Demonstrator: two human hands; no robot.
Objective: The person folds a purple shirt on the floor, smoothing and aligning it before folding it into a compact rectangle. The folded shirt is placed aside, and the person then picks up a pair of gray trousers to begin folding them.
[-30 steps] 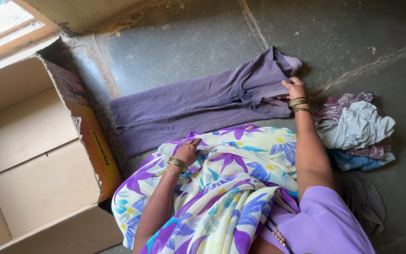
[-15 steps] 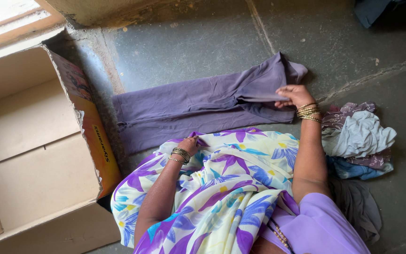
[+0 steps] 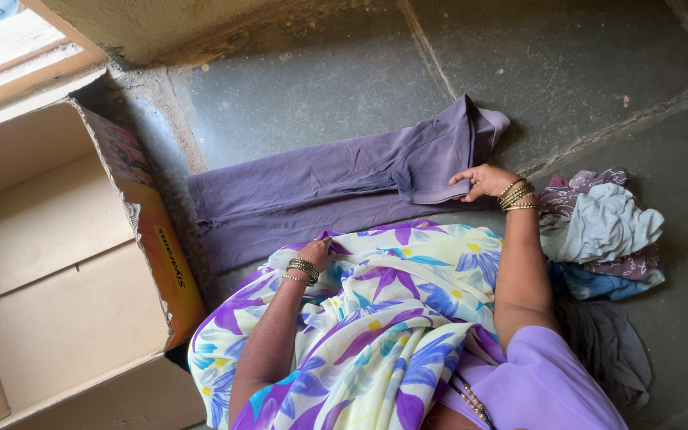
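The person wears a light purple blouse [image 3: 543, 382] with a short sleeve that ends above the elbow. Draped across the lap is a cream sari [image 3: 376, 318] printed with large purple and blue flowers (small yellow spots between them). A stack of gold bangles [image 3: 517, 195] circles the wrist just behind the right hand [image 3: 483, 181]; a similar stack [image 3: 302, 271] sits behind the left hand [image 3: 318, 251]. A dark beaded chain [image 3: 471, 400] hangs at the chest.

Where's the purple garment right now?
The purple garment lies flat on the stone floor, between the cardboard box and the clothes pile; right hand grips its end.
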